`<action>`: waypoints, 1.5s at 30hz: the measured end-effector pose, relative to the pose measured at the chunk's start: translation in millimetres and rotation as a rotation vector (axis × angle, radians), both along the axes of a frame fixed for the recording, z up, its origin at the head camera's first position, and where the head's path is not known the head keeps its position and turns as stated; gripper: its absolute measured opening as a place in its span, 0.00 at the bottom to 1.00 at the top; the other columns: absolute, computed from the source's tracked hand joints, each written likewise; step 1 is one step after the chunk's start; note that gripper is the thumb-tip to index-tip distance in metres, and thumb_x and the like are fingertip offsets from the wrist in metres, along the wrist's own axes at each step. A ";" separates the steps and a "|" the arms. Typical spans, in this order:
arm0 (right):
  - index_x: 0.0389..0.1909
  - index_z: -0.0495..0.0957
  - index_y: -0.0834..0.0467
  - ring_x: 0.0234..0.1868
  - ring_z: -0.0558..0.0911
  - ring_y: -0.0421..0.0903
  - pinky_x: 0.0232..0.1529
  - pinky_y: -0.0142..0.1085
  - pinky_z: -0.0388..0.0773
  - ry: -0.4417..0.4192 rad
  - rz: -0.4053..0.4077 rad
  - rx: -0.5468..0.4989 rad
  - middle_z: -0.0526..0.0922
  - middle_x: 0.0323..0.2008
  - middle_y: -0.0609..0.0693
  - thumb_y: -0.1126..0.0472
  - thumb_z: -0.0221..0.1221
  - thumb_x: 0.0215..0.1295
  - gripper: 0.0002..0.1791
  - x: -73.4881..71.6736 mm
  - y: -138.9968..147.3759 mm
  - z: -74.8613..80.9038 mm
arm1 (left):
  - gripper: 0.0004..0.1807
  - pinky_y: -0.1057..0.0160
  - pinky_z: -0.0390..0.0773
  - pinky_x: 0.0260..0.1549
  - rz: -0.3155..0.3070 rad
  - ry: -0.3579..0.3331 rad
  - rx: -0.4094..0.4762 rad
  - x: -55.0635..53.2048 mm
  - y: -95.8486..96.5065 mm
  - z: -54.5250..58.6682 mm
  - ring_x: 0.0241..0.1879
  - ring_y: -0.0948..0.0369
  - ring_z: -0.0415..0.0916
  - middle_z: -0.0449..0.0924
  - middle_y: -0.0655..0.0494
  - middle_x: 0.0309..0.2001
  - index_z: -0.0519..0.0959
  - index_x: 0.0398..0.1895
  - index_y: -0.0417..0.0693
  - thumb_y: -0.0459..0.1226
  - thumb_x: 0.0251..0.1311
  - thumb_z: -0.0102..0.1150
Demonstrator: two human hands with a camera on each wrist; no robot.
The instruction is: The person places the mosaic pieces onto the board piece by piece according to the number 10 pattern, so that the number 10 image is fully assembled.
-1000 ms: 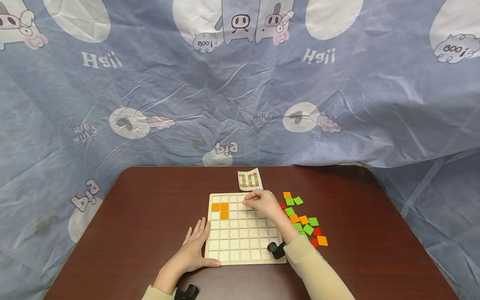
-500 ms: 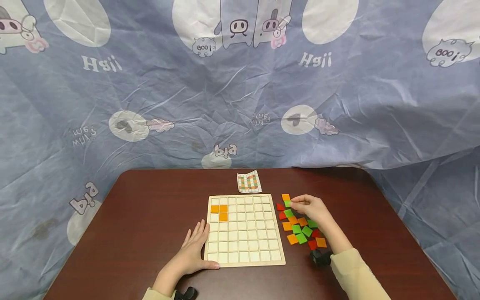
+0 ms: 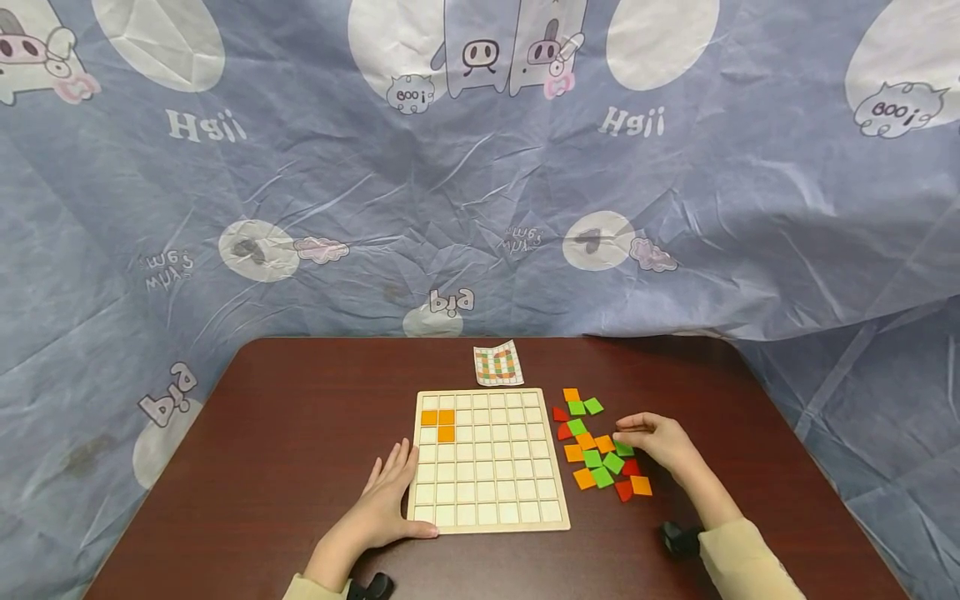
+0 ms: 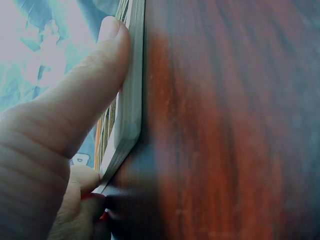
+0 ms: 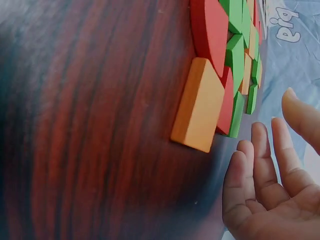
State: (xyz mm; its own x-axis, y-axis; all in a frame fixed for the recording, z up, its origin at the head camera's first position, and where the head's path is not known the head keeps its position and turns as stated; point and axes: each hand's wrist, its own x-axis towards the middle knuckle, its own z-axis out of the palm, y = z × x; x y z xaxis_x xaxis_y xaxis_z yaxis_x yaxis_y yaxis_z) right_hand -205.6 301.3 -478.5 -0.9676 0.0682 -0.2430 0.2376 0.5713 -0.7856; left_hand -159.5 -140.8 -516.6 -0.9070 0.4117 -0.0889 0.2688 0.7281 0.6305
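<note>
My left hand (image 3: 382, 504) rests at the lower-left corner of a pale wooden grid board (image 3: 495, 527). Its thumb lies along the front edge, and its spread fingers touch the left side. In the left wrist view the thumb (image 4: 82, 87) presses against the board's rim (image 4: 131, 95). Three orange tiles sit in the board's upper-left cells, among them one orange tile (image 3: 446, 434). My right hand (image 3: 663, 442) hovers over the right side of the loose pieces, by a green tile (image 3: 624, 449) that it partly covers. In the right wrist view its thumb and fingers stand apart, holding nothing.
Loose green, orange and red pieces lie right of the board, including an orange square (image 3: 641, 486) and a red rounded piece (image 3: 624, 491). Behind the board lies a patterned paper card (image 3: 498, 364). A printed blue cloth (image 3: 480, 183) hangs beyond the dark table (image 3: 330, 400).
My right hand has gone from above the board's upper cells to the loose pieces, then further right and nearer to me. The left hand stays at the board's corner.
</note>
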 end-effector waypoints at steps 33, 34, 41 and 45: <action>0.38 0.80 0.62 0.33 0.77 0.44 0.35 0.36 0.75 0.056 0.104 0.196 0.81 0.32 0.51 0.58 0.72 0.54 0.16 4.7 13.9 -10.4 | 0.69 0.37 0.36 0.74 0.002 -0.007 -0.013 0.0 -0.7 -3.8 0.79 0.42 0.35 0.38 0.37 0.78 0.46 0.78 0.37 0.59 0.39 0.76; 0.39 0.80 0.63 0.33 0.77 0.44 0.35 0.36 0.75 0.055 0.106 0.191 0.81 0.32 0.51 0.58 0.71 0.55 0.16 4.9 14.8 -10.2 | 0.69 0.38 0.36 0.74 0.002 -0.010 -0.015 0.1 -0.8 -4.2 0.79 0.42 0.35 0.37 0.37 0.79 0.46 0.78 0.37 0.59 0.39 0.76; 0.41 0.79 0.65 0.31 0.80 0.44 0.34 0.35 0.78 0.043 0.061 0.068 0.83 0.31 0.50 0.55 0.70 0.58 0.18 4.7 9.8 -4.3 | 0.69 0.37 0.36 0.74 0.004 -0.009 -0.012 -1.6 -0.9 -5.4 0.79 0.42 0.35 0.37 0.37 0.79 0.46 0.78 0.36 0.59 0.39 0.76; 0.46 0.78 0.66 0.33 0.81 0.43 0.36 0.34 0.80 0.050 0.018 -0.027 0.83 0.34 0.51 0.55 0.69 0.59 0.21 2.8 -5.0 3.4 | 0.70 0.37 0.35 0.74 0.000 -0.013 -0.027 -2.5 -0.9 -4.3 0.79 0.43 0.34 0.37 0.37 0.79 0.46 0.78 0.37 0.60 0.39 0.76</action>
State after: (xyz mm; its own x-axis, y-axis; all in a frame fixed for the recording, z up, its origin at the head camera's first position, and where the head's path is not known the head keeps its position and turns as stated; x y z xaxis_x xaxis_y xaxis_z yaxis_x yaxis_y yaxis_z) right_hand -202.8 296.3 -475.1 -0.9795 0.0447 -0.1962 0.1878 0.5540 -0.8111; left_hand -162.0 -141.7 -520.9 -0.9056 0.4091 -0.1122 0.2606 0.7451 0.6139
